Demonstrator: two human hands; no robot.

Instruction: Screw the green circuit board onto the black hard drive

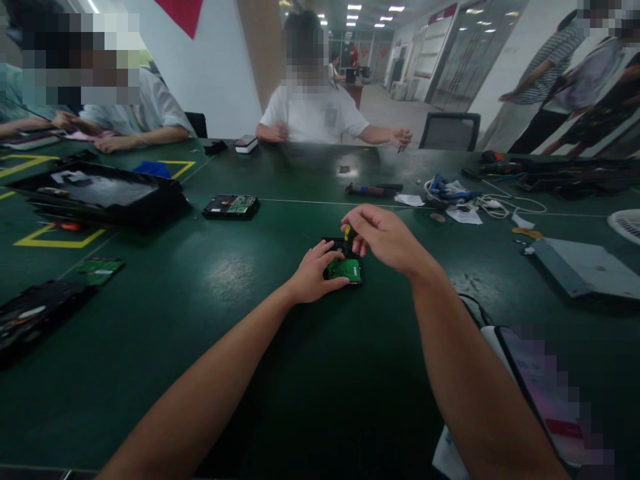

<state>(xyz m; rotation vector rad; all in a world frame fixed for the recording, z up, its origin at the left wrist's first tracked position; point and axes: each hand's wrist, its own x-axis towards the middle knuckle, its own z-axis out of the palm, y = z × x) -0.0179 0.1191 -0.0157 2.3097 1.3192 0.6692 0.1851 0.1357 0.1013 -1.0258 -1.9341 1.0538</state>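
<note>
Near the middle of the green bench, the left hand presses on a small hard drive with its green board up, fingers flat, not clenched. The right hand pinches a yellow-topped screwdriver standing on the drive. Farther back lies another hard drive. At the far edge sits a person in a white shirt.

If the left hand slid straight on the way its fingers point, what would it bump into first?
The left hand already touches the hard drive; pushing on, it would likely meet the right hand holding the yellow-topped screwdriver, though depth is unclear.
</note>
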